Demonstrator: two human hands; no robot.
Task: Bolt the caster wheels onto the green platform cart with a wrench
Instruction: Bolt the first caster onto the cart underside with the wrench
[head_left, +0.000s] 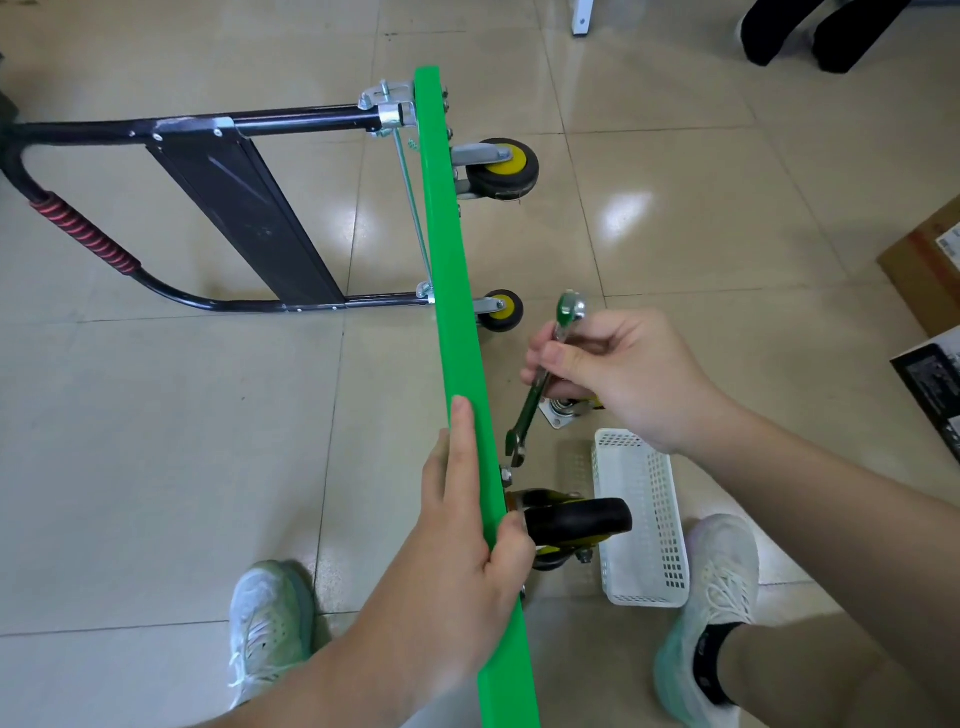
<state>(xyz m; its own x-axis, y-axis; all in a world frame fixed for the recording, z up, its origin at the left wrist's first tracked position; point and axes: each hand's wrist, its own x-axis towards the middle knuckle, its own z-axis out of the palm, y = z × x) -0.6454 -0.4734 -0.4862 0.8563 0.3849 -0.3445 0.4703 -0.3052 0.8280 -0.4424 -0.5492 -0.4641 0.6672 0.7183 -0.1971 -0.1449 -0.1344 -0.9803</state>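
Here the green cart (457, 332) stands on its long edge on the tiled floor (156, 467), running from six o'clock up to twelve o'clock through the middle of the view. Its black handle (83, 234) is folded out flat toward nine o'clock. The left hand (467, 561) grips the top edge at about six o'clock: the forefinger lies straight along the rim and the thumb is hooked over the wheel side, while the other fingers are hidden behind the deck. The right hand (618, 379), at three o'clock of the cart, is curled round the middle of a green wrench (540, 384). The wrench's ring end points to twelve o'clock, and its open end hangs just above a bolt (506, 475) on the underside, not touching it. Just below that bolt a black caster (576, 522) sits against the deck. Two yellow-hubbed casters (506, 166) are mounted farther up, toward twelve o'clock. A loose caster plate (563, 413) lies on the floor under the right hand, and beside it, at five o'clock, is a white basket (644, 519).
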